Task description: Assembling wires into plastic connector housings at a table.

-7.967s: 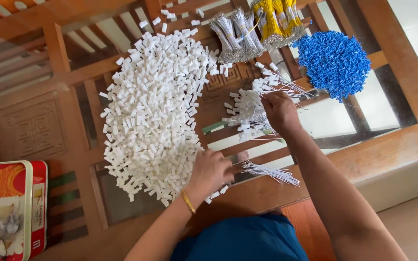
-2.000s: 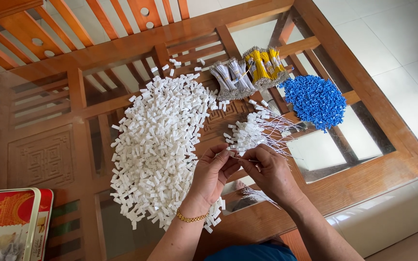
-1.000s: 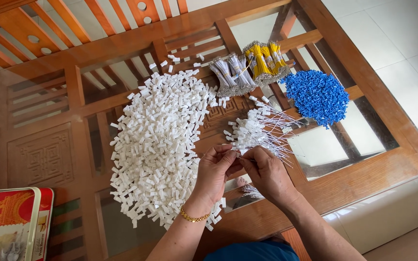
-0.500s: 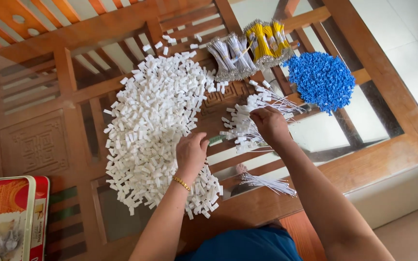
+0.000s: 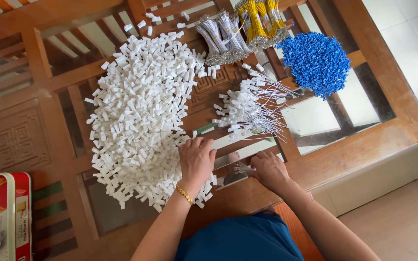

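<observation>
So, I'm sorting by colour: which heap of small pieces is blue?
The round blue heap at the table's far right; the big pile under the left hand is white.

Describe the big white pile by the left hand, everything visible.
The white pile is a broad, loose heap of many small white rectangular pieces, plastic by the look, lying at all angles. It spreads over the glass-topped wooden table, longer front to back than wide, with strays at its far edge. The left hand rests palm down on its near right edge, fingers among the pieces. The silver wire bundles lie just beyond its far right corner.
</observation>
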